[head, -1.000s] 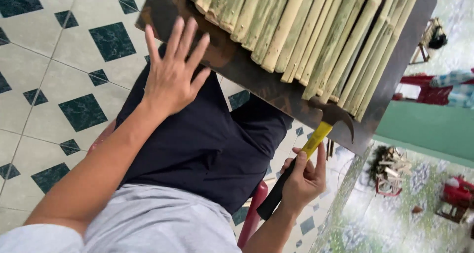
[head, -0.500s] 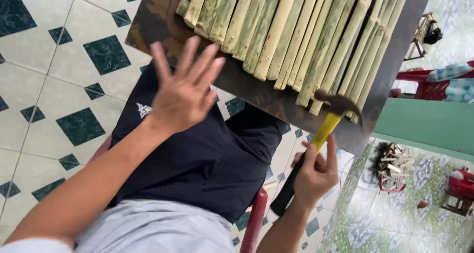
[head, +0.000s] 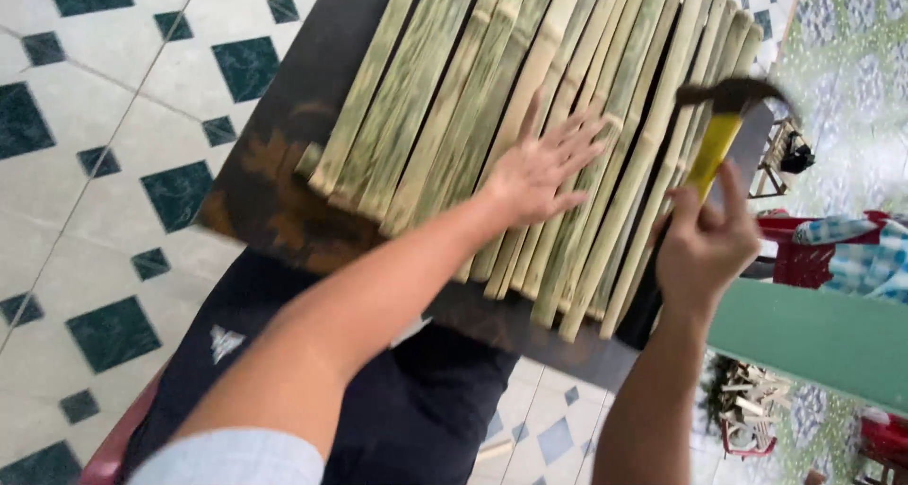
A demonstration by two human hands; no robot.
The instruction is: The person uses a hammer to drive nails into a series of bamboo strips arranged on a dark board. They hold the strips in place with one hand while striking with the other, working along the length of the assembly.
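Several split bamboo slats [head: 454, 97] lie side by side on a dark board [head: 274, 201] that rests over my lap. My left hand [head: 544, 168] lies flat on the slats, fingers spread, pressing on the middle ones. My right hand [head: 705, 244] grips the yellow and black handle of a claw hammer [head: 719, 130]. The hammer's dark head hovers above the right-hand slats, raised off them. My legs in dark trousers [head: 397, 409] show below the board.
A white floor with dark green diamond tiles [head: 113, 192] spreads to the left. At right stand a green surface [head: 813, 338], a red plastic stool with checked cloth [head: 832, 248], and small bits of wood on the ground [head: 747, 405].
My left hand moved from above my lap onto the bamboo slats and now presses them. My right hand raised the hammer higher over the slats. The view tilted toward the board.
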